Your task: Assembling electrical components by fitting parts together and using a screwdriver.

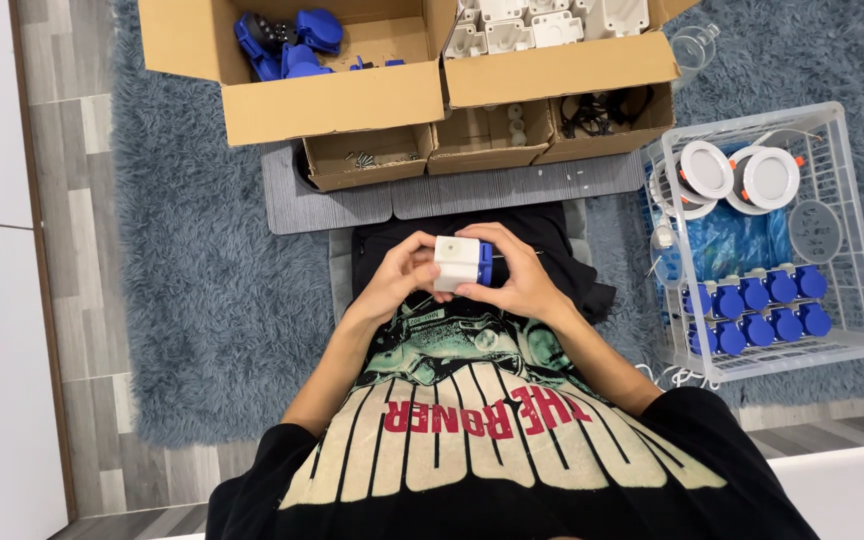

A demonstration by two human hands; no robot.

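Observation:
A small white boxy plastic part with a blue piece on its right side (460, 262) is held in front of my chest, above my lap. My left hand (402, 275) grips its left side with fingers curled round it. From the right, my right hand (524, 272) clasps the blue end. A thin metal pin or screw seems to stick out near the right fingers, too small to be sure. Both hands touch the part.
Ahead lie open cardboard boxes: blue plastic parts (287, 42), white housings (542, 22), screws (364, 158), black cables (602, 105). A clear wire-frame basket (857, 330) at right holds white round lamps (742, 175) and several blue-capped assemblies (757, 305). A grey shaggy rug (202, 290) covers the floor.

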